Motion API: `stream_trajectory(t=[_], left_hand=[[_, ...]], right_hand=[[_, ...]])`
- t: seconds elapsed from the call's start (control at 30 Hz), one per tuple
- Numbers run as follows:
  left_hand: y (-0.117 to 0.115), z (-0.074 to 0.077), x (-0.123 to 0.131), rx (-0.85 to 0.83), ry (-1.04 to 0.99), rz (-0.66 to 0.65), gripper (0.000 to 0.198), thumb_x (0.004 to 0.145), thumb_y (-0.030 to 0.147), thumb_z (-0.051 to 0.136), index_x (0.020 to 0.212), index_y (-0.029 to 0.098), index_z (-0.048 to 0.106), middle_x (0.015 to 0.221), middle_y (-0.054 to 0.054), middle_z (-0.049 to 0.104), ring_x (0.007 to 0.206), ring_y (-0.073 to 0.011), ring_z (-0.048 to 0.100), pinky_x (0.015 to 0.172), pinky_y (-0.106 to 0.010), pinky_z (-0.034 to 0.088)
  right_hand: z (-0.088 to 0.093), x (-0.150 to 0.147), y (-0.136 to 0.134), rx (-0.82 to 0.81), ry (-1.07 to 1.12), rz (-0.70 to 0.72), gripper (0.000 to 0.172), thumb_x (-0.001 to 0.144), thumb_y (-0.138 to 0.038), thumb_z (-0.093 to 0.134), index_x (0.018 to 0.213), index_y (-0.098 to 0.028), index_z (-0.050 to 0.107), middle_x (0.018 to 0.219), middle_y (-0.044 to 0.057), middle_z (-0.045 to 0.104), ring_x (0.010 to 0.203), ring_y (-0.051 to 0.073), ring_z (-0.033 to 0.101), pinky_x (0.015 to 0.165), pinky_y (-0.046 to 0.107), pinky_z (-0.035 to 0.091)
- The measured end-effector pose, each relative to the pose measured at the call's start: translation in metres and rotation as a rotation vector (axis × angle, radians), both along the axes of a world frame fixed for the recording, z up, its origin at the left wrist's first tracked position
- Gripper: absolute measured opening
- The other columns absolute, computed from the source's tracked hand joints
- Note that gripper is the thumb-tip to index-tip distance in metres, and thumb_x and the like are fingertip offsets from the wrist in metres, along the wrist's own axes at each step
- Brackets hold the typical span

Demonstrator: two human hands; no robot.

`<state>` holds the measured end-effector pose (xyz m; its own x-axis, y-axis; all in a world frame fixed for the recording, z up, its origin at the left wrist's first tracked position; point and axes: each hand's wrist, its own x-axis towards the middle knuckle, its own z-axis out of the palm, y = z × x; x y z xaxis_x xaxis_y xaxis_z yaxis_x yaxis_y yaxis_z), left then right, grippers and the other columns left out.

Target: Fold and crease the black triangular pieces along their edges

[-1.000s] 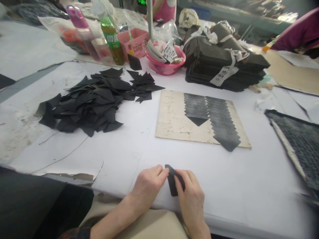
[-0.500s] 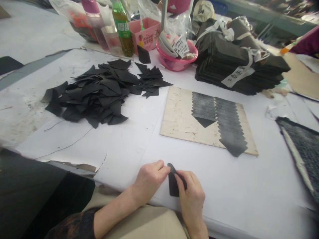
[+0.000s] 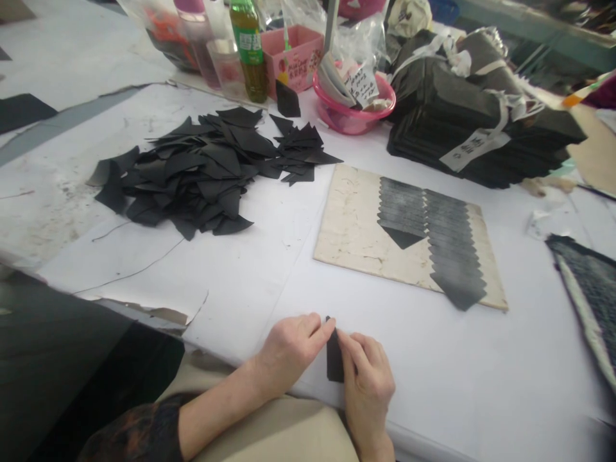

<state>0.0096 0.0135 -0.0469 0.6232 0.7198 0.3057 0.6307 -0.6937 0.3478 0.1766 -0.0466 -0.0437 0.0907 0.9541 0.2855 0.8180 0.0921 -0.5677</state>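
A small dark piece of sheet material (image 3: 335, 359) lies at the table's front edge, between my two hands. My left hand (image 3: 293, 346) is closed, its thumb and fingertips pinching the piece's upper end. On the piece's right side, my right hand (image 3: 368, 372) grips it with bent fingers and covers part of it. Beyond the hands is a beige board (image 3: 349, 237) carrying two overlapping rows of black pointed pieces (image 3: 452, 244). A loose heap of black cut pieces (image 3: 192, 173) sits to the left.
At the back stand a green-labelled bottle (image 3: 250, 54), a pink box (image 3: 301, 58) and a pink basin (image 3: 353, 115). Tied stacks of black material (image 3: 471, 115) lie at the back right. A dark textured cloth (image 3: 590, 282) is at the right edge.
The right fingers have drawn in toward the left fingertips. The piece's right side, previously angled up under the right fingers, now appears folded over, and the piece looks narrower. The view has shifted slightly.
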Motion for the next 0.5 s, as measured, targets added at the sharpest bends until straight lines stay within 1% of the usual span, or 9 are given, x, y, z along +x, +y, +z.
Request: stream_trajectory(t=[0.13, 0.3, 0.4, 0.5], left_hand=[[-0.002, 0.0009, -0.0009, -0.018, -0.014, -0.013, 0.02, 0.098, 0.012, 0.045, 0.115, 0.011, 0.056, 0.077, -0.002, 0.054, 0.066, -0.0159, 0.053, 0.056, -0.027, 0.042], [-0.0016, 0.0034, -0.0001, -0.016, -0.029, -0.008, 0.017, 0.097, 0.012, 0.046, 0.106, 0.011, 0.059, 0.075, -0.002, 0.053, 0.065, -0.0156, 0.053, 0.055, -0.027, 0.042], [-0.0001, 0.0048, 0.0004, -0.004, -0.032, -0.003, 0.017, 0.097, 0.011, 0.044, 0.104, 0.011, 0.06, 0.074, -0.002, 0.053, 0.065, -0.0152, 0.053, 0.054, -0.027, 0.042], [0.0009, 0.0052, 0.0005, 0.015, -0.036, -0.002, 0.018, 0.097, 0.012, 0.044, 0.104, 0.011, 0.06, 0.074, -0.002, 0.052, 0.064, -0.0154, 0.053, 0.053, -0.027, 0.042]], right_hand=[[0.0017, -0.0002, -0.0001, 0.045, -0.061, 0.026, 0.022, 0.094, -0.015, 0.054, 0.105, -0.025, 0.07, 0.09, 0.004, 0.064, 0.081, 0.017, 0.056, 0.075, 0.03, 0.044], [0.0, 0.0003, -0.0017, 0.032, -0.118, 0.044, 0.023, 0.095, -0.013, 0.054, 0.107, -0.024, 0.07, 0.092, 0.005, 0.064, 0.082, 0.017, 0.055, 0.076, 0.03, 0.043], [-0.0025, 0.0008, -0.0024, 0.029, -0.137, 0.058, 0.024, 0.095, -0.012, 0.053, 0.11, -0.023, 0.069, 0.093, 0.005, 0.063, 0.083, 0.017, 0.054, 0.077, 0.031, 0.043], [-0.0046, 0.0009, -0.0019, 0.064, -0.157, 0.057, 0.025, 0.097, -0.014, 0.052, 0.114, -0.024, 0.068, 0.094, 0.005, 0.062, 0.083, 0.017, 0.054, 0.076, 0.03, 0.043]])
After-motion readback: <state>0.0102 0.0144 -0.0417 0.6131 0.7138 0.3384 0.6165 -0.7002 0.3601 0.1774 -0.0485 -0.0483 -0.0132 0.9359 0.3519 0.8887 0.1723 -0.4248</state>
